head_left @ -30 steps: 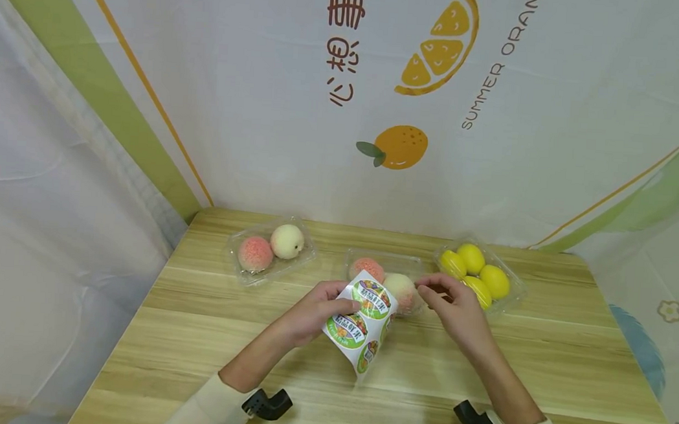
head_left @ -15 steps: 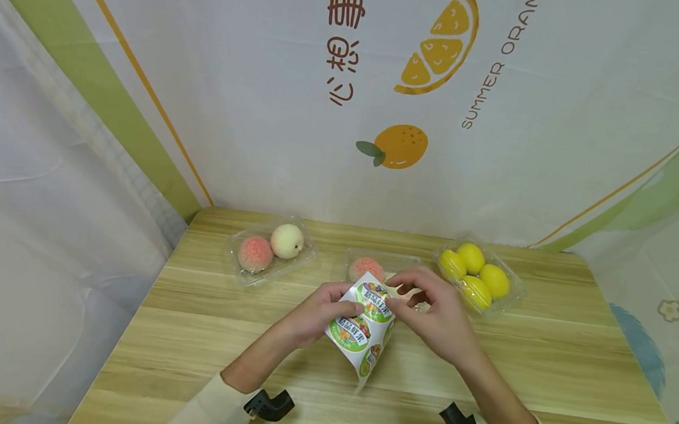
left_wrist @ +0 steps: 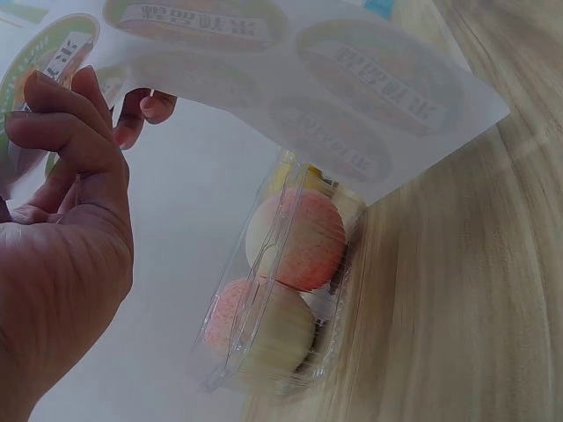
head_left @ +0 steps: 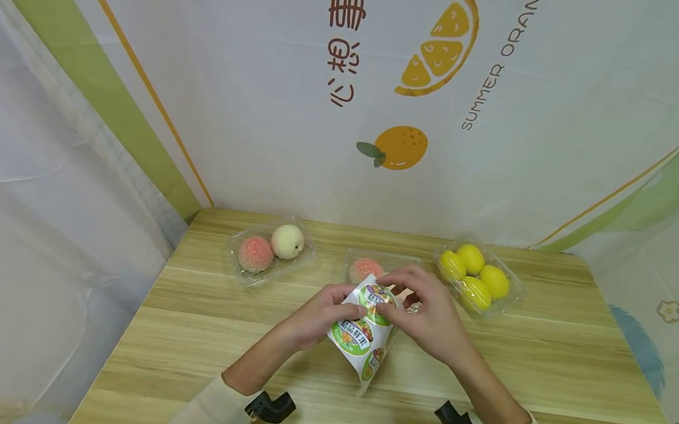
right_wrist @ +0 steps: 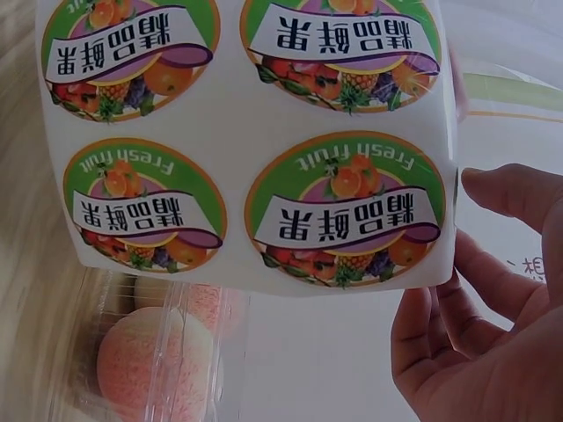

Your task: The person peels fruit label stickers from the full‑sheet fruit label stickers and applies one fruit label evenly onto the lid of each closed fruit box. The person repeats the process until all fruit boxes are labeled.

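Observation:
A white sheet of oval fruit stickers (head_left: 355, 339) is held up over the table in the head view. My left hand (head_left: 312, 317) pinches its left side, thumb on the printed face and fingers behind. At the upper right corner, my right hand (head_left: 429, 315) has its thumb on a sticker and its fingertips at the sheet's edge. Several green-rimmed labels (right_wrist: 347, 207) face the right wrist camera. Behind the sheet sits a clear plastic box holding two peaches; one pink peach (head_left: 366, 270) shows, while the other is mostly hidden by the right hand.
On the wooden table (head_left: 191, 352), another clear box (head_left: 277, 270) with two peaches stands at the back left. A clear box (head_left: 512, 299) of several yellow lemons (head_left: 494, 282) stands at the back right. A printed curtain (head_left: 264, 103) hangs behind the table.
My right hand has moved left from beside the peach box to the sticker sheet's upper right corner. The left hand and sheet have shifted only slightly.

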### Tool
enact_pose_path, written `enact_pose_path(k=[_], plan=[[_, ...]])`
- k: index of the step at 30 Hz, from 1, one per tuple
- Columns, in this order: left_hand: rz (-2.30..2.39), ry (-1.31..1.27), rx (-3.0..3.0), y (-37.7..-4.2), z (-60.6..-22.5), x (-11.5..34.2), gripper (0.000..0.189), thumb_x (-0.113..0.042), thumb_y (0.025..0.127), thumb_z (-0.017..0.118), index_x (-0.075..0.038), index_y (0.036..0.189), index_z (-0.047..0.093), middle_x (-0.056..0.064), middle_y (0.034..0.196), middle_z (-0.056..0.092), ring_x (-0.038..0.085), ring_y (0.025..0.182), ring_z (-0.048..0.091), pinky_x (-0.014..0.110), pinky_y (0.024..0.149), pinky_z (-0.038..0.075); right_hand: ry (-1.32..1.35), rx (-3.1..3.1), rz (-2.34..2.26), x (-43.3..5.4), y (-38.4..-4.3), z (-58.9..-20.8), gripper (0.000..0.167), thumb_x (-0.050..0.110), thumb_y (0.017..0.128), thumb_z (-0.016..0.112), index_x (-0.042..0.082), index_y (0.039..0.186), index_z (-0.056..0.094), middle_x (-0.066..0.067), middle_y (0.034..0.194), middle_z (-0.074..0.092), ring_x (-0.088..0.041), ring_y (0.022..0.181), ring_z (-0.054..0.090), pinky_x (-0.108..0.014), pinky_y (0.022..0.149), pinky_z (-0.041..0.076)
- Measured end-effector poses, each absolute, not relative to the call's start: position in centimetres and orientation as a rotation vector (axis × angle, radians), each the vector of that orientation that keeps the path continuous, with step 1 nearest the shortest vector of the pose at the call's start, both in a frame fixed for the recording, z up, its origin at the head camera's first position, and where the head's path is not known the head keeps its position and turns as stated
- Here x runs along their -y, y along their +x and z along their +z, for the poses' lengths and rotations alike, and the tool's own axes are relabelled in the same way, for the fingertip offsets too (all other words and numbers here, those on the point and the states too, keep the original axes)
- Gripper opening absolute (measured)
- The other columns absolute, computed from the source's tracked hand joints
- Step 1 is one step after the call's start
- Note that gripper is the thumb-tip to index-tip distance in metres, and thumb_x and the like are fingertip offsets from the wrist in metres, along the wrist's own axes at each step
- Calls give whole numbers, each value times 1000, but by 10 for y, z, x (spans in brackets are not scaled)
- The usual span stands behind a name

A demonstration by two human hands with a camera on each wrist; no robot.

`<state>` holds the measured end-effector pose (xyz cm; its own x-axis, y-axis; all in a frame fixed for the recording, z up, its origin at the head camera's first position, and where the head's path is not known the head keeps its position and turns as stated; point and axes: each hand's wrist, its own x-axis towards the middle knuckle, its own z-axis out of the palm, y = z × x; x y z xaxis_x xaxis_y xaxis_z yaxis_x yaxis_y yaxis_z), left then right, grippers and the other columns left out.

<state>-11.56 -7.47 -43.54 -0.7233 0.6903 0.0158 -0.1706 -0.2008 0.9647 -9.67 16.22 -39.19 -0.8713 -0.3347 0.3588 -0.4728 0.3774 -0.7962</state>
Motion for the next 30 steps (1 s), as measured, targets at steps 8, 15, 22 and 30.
enact_pose_path(k=[8,15,22,30], plan=[[1967,623,-1503,-115,-434,74,44,-9,105,53,23,136,54,3,99,77,11,84,76,27,72,63,732,2508,1499,-161,-98,-393,31,6,89,89,14,119,82,3,119,72,-21,99,64,-32,76,58],[1953,603,-1508,-115,-432,74,46,-9,104,52,23,138,52,1,99,76,10,84,76,27,73,63,724,2527,1482,-161,-97,-393,31,7,89,89,15,119,83,5,117,72,-20,98,64,-32,76,58],[1976,622,-1496,-115,-434,74,45,-9,105,53,24,135,53,4,100,77,12,84,76,26,72,63,718,2537,1474,-160,-97,-392,32,6,89,90,14,119,82,5,116,72,-20,98,63,-32,75,58],[1949,601,-1509,-115,-432,75,47,-9,105,52,23,139,51,2,102,77,11,85,76,28,74,64,713,2548,1463,-159,-97,-392,32,7,89,89,14,119,83,5,117,72,-20,97,63,-31,75,57]])
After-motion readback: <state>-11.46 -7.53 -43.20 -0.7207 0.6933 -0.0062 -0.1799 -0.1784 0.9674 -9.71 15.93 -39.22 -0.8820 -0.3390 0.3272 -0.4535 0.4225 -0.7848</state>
